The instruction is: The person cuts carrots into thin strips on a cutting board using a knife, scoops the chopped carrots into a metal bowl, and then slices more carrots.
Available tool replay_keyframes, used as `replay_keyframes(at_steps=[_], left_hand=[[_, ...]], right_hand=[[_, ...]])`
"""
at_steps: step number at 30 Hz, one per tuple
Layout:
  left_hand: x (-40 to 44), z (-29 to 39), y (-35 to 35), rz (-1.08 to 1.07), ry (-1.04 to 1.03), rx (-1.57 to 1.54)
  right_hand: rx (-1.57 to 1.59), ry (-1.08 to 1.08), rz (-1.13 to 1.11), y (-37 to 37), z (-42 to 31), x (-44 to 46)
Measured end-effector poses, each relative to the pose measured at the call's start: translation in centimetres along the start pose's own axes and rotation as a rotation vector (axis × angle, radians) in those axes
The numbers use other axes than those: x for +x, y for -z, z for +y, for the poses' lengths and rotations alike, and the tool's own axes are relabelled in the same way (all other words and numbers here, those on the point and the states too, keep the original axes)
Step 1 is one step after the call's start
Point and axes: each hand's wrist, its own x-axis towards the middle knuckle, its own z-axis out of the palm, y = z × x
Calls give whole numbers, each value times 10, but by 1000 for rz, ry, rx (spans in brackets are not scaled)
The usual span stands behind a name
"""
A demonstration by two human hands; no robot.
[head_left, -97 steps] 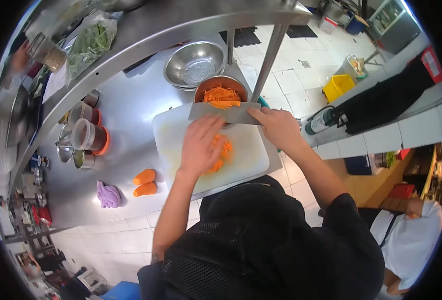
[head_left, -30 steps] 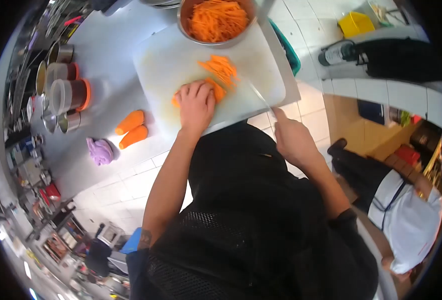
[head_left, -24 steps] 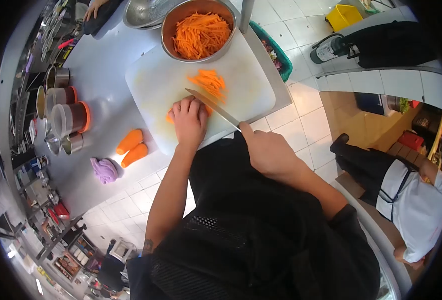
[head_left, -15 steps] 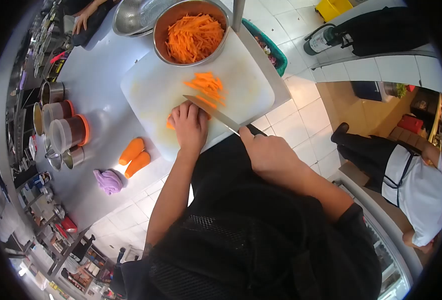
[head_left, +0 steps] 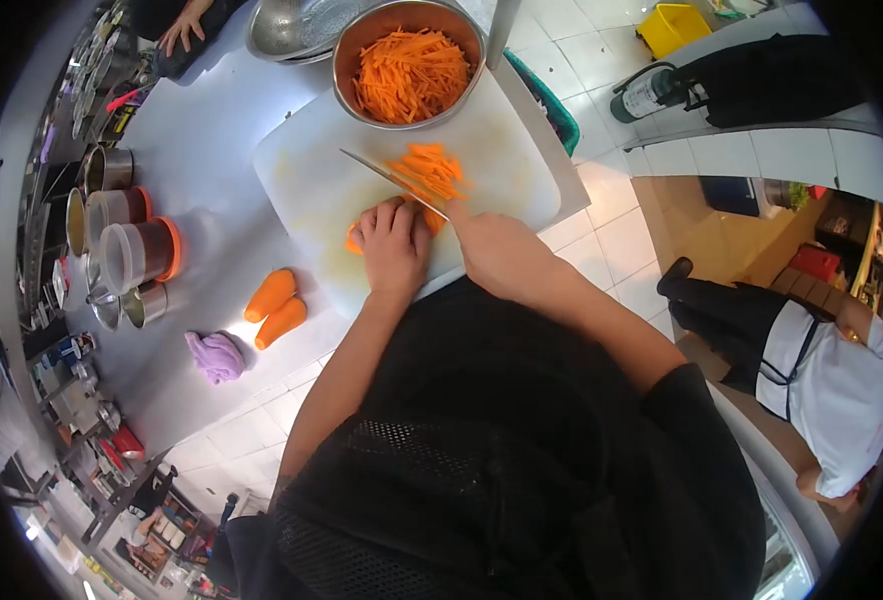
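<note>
On the white cutting board [head_left: 312,200], my left hand [head_left: 394,240] presses down with curled fingers on orange carrot pieces [head_left: 355,240], mostly hidden beneath it. My right hand [head_left: 492,245] grips the handle of a knife [head_left: 387,176], whose blade lies across the carrot just beyond my left fingertips. Cut carrot sticks [head_left: 432,168] lie loose past the blade. A metal bowl [head_left: 340,75] full of carrot strips [head_left: 412,75] rests at the board's far edge. Two peeled carrot pieces [head_left: 272,294] lie left of the board, near a purple cloth [head_left: 216,357].
Metal colanders [head_left: 282,30] stand beside the bowl. Lidded tubs [head_left: 134,254] and metal containers are at the left. A green bin [head_left: 552,100] is beyond the right table edge. A co-worker's hand [head_left: 184,28] rests at the top left; a person in white [head_left: 812,370] is at the right.
The knife went from lifting strips at the bowl to the board, and now across the carrot. My left hand came down onto the carrot. The view shifted, and the bowl's heap looks fuller.
</note>
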Motion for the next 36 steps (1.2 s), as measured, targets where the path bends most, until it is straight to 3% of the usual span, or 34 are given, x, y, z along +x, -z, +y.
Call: replay_keyframes(at_steps=[3, 6, 8, 11, 16, 19, 21, 23, 28, 29, 32, 34, 36], left_hand=[[-1, -1, 2, 21, -12, -19], [-2, -2, 3, -13, 2, -12], [-3, -5, 0, -45, 4, 23], [0, -2, 1, 13, -35, 16], [-3, -2, 0, 7, 11, -13], [-5, -2, 0, 3, 6, 9], [1, -3, 1, 21, -30, 40], [0, -4, -1, 53, -51, 44], [1, -3, 2, 59, -6, -20], [0, -5, 3, 46, -14, -62], [-2, -6, 15, 8, -44, -133], [-7, -6, 28, -89, -81, -120], [-14, -4, 47, -20, -180, -160]], right_hand=[[10, -30, -94, 27, -29, -26], [-20, -212, -262, 13, -25, -31], [26, -52, 31, -35, 14, -12], [-10, -6, 104, -35, 11, 9], [15, -137, -169, 20, -34, -22], [44, -175, -80, -19, -11, -21], [75, -107, 102, -51, 12, 10], [87, -71, 135, -56, 15, 19], [118, 87, 235, -38, 39, 11], [55, -42, 107, -25, 42, 6], [-123, -47, 22, 15, 27, -7], [-110, -1, 137, 34, 9, -22], [-106, 63, 257, 47, -2, -26]])
